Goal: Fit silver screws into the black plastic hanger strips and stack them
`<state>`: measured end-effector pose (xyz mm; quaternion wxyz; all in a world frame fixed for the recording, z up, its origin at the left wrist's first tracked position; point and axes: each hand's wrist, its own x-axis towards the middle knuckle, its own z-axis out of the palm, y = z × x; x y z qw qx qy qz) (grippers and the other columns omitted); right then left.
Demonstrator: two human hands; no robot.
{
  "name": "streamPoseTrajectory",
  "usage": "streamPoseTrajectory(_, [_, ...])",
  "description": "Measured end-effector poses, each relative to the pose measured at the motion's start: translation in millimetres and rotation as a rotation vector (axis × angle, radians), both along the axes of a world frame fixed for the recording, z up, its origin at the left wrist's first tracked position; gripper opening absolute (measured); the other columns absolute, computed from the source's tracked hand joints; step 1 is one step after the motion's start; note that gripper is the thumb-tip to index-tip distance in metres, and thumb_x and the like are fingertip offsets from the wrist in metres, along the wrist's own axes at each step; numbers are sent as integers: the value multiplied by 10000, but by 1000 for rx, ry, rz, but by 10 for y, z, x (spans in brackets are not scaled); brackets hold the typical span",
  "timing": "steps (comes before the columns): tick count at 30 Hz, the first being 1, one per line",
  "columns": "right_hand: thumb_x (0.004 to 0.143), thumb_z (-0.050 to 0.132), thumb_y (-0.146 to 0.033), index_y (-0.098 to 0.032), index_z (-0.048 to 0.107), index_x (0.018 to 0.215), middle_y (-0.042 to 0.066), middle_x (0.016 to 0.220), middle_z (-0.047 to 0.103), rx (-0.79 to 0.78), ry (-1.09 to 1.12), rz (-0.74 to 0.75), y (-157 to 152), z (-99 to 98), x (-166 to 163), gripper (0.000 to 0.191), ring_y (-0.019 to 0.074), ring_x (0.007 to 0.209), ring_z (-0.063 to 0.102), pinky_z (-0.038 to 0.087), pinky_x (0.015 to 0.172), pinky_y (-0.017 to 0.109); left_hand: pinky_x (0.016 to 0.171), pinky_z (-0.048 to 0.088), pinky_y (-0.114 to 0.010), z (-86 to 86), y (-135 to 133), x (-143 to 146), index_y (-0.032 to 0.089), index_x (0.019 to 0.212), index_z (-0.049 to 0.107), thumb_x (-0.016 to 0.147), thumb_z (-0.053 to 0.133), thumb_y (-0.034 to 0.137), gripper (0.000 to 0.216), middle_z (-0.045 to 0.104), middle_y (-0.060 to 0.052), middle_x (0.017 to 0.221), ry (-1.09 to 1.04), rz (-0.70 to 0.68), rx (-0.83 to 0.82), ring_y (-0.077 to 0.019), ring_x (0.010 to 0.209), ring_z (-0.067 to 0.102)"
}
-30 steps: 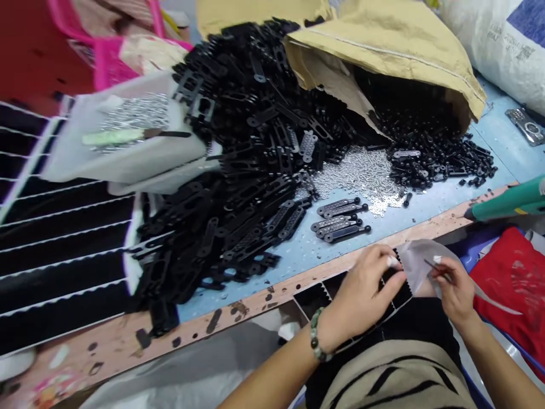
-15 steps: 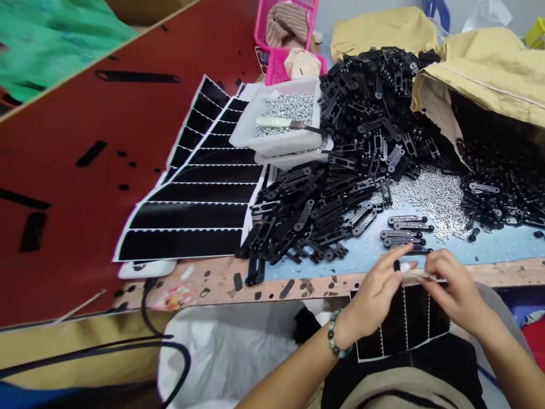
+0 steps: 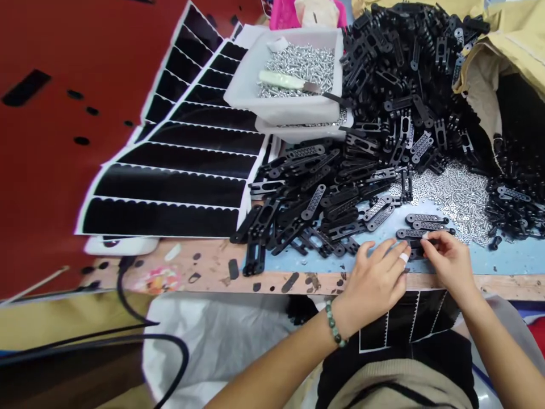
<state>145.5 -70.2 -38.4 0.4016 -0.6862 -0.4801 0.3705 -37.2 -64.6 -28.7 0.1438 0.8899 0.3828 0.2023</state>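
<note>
My left hand [image 3: 374, 281], with a green bead bracelet and a white wrap on one finger, lies palm down at the table edge. Its fingers are stretched out and apart, their tips beside a small stack of black link-shaped plastic parts [image 3: 426, 218]. A tiny dark bit shows near its thumb; whether it is held is unclear. My right hand [image 3: 452, 262] is closed in a pinch over the right side of the same stack. A small whitish spot shows at its fingertips, too small to name. A black sticker sheet [image 3: 400, 324] with white dividing lines lies on the lap.
A large heap of black plastic parts [image 3: 315, 199] covers the table's middle. Loose silver screws [image 3: 455, 190] lie behind my hands. A white tub [image 3: 242, 91] holds screws and a pale-handled knife [image 3: 283, 79]. More black sticker sheets [image 3: 170, 216] lie left; a yellow sack [image 3: 515, 57] stands right.
My hands have moved from the table's front edge forward to the stacked parts. The left fingers have spread out; the right pinch has reached over the stack. The camera view has shifted.
</note>
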Motion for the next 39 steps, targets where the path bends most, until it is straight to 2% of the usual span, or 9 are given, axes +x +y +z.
streamPoseTrajectory(15, [798,596,-358,-193,605,787,20,690,636,12,-206,5,-7,3,-31,165,139,546,566,464,535,264,990,297,-442,-32,33,5,186,1212,568,897,492,270,335,606,-57,1260,13,0,22,-224,1149,513])
streamPoseTrajectory(20, [867,510,-317,-204,537,777,32,721,618,67,-500,180,41,66,-4,147,168,628,578,476,608,294,990,295,-446,-11,58,53,159,1240,541,893,489,244,361,616,-62,1229,57,-16,57,-218,1125,518])
streamPoseTrajectory(24, [874,542,-386,-188,526,931,87,846,604,114,-775,226,55,209,103,207,241,798,586,489,679,365,1005,284,-463,29,98,57,161,1215,551,867,518,274,367,622,-65,1203,37,-17,11,-231,1118,512])
streamPoseTrajectory(27, [867,577,-351,-197,510,1069,117,1016,591,298,-663,396,8,326,112,263,256,967,566,499,787,404,1026,275,-493,84,147,66,165,1146,585,813,560,316,366,594,-77,1233,-29,-22,-40,-259,1125,492])
streamPoseTrajectory(29, [900,524,-260,-223,527,1044,84,995,598,364,-488,576,-34,381,59,148,213,951,577,506,797,371,1033,281,-499,127,177,78,161,1050,616,763,581,287,315,574,-90,1247,-76,-39,-83,-278,1141,474])
streamPoseTrajectory(31, [916,479,-206,-231,556,939,52,900,607,349,-361,639,-61,411,4,85,181,859,592,511,741,330,1027,314,-480,167,200,75,162,982,622,731,576,230,264,559,-100,1248,-132,-47,-143,-282,1166,458])
streamPoseTrajectory(35, [874,557,-272,-221,570,864,12,752,585,227,-154,320,-7,385,16,53,148,657,569,481,578,279,1006,368,-426,206,227,-4,129,1170,539,802,522,214,377,511,-132,1298,-294,88,-189,-256,1216,438])
streamPoseTrajectory(37, [850,585,-318,-218,587,928,-4,725,575,136,-41,154,70,321,60,127,129,578,547,453,509,257,995,359,-437,185,228,-48,127,1225,508,868,475,232,373,525,-127,1305,-265,119,-150,-257,1220,441])
streamPoseTrajectory(39, [839,587,-358,-208,620,930,1,728,586,52,6,113,156,239,86,178,122,546,540,443,485,251,985,335,-457,136,221,-66,146,1218,529,911,442,231,331,561,-101,1292,-150,75,-105,-264,1217,452])
